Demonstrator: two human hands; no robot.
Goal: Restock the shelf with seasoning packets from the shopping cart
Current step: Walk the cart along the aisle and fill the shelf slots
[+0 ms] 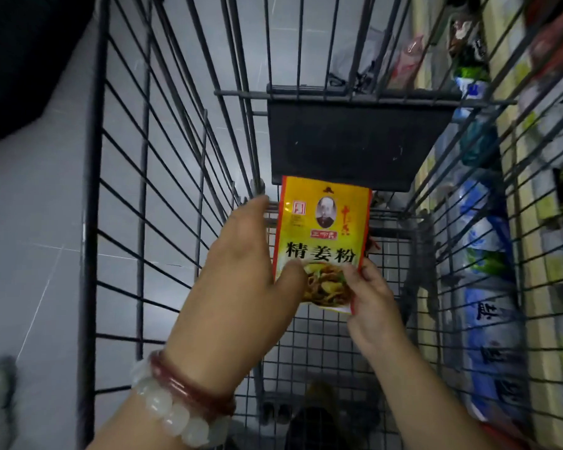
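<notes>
Here's the ginger powder packet, held up inside the shopping cart, well above its wire-mesh floor. Taking the packet as our landmark: it stands nearly upright, long axis running from the hands up toward the black plastic flap of the child seat just behind its top edge.

The right hand is at the packet's lower right corner, thumb over the front and fingers curled behind, pinching it. The left hand comes in along the packet's left edge: thumb tip lies on the printed front near the bottom, fingers stretched up the side and partly behind. It looks more like steadying than a firm grasp, though I can't tell how much the hidden fingers press.

The shelf lies to the right of the packet, past the cart's wire wall, stacked with blurred blue-and-white bags and boxes. So the right hand is the nearer one, and the coming move, I'd judge, is a lift clear of the cart rim and then rightward.

Material: a flat, glossy foil-plastic sachet, yellow with a red border, thin and flexible, likely to bend if gripped by one corner. The cart is rigid dark steel wire. Beaded bracelets, pale and red, circle the left wrist, below-left of the packet.
</notes>
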